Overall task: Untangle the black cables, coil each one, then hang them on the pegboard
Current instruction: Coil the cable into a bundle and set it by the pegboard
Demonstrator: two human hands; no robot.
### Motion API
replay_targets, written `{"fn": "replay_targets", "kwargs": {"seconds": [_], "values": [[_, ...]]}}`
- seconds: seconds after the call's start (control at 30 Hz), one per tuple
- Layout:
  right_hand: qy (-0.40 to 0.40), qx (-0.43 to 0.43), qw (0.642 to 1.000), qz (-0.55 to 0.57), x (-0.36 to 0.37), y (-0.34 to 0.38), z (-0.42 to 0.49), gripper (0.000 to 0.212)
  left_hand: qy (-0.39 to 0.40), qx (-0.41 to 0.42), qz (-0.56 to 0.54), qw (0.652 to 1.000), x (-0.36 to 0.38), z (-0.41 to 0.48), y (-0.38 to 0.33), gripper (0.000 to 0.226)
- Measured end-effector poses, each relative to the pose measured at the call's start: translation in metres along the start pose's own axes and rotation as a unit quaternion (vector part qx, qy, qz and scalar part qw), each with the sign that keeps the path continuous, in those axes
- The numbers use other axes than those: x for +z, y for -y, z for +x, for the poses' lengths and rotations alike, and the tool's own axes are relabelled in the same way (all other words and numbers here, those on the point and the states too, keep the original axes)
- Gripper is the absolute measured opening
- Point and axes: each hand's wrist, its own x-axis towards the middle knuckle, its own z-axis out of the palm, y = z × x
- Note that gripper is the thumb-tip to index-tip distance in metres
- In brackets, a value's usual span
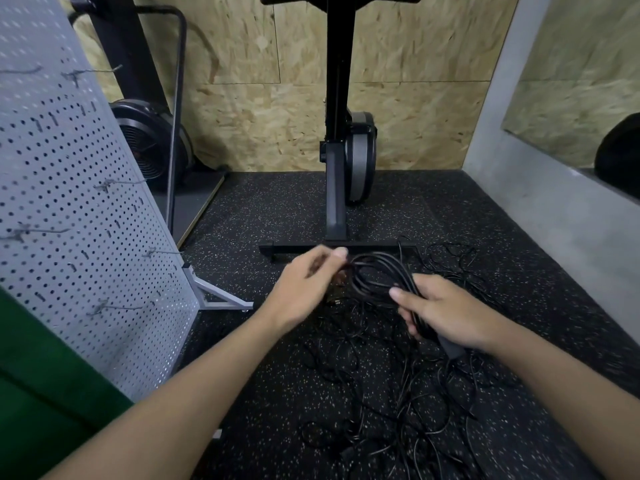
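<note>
Centre of frame: a coiled black cable [377, 275], smooth and round in section, forms several oval loops held between both hands. The right hand [440, 311], centre right, is clenched around the gathered loops, with a thicker cylindrical plug end [452, 349] protruding below the palm. The left hand [304, 289], centre left and slightly blurred, pinches the far side of the coil between thumb and fingers. Lower centre: a loose tangle of thin black cables [391, 403] spreads over the floor [519, 289], a black rubber mat with pale speckles. Left of frame: a grey perforated metal pegboard [79, 216] on an angled tubular foot carries several thin wire hooks [121, 308], all bare. Upper centre: a black exercise machine [341, 140] stands against a chipboard wall [263, 109] of coarse pressed flakes. Lower left: green fabric [45, 393].
</note>
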Motion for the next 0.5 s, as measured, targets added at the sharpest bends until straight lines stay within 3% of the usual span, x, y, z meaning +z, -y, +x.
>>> {"fn": "replay_targets", "kwargs": {"seconds": [0.07, 0.17, 0.27, 0.4, 0.5], "values": [[-0.012, -0.003, 0.998, 0.067, -0.007, -0.001, -0.001, 0.024, 0.086, -0.067, -0.045, 0.993, -0.005, -0.001, 0.011, 0.039], [-0.021, -0.016, 0.991, 0.131, -0.012, 0.0, -0.003, 0.022, 0.126, -0.048, 0.055, 0.989, 0.0, -0.007, 0.022, 0.027], [-0.045, -0.03, 0.981, 0.184, -0.013, 0.004, -0.004, 0.02, 0.086, -0.03, 0.049, 0.995, 0.005, -0.008, 0.017, 0.022], [-0.111, -0.055, 0.979, 0.165, -0.001, 0.006, -0.001, 0.021, 0.007, -0.052, -0.167, 0.985, 0.013, -0.01, -0.024, 0.018], [-0.153, -0.067, 0.972, 0.164, 0.014, 0.005, 0.004, 0.015, -0.024, -0.054, -0.236, 0.97, 0.025, -0.013, -0.046, 0.022]]}}
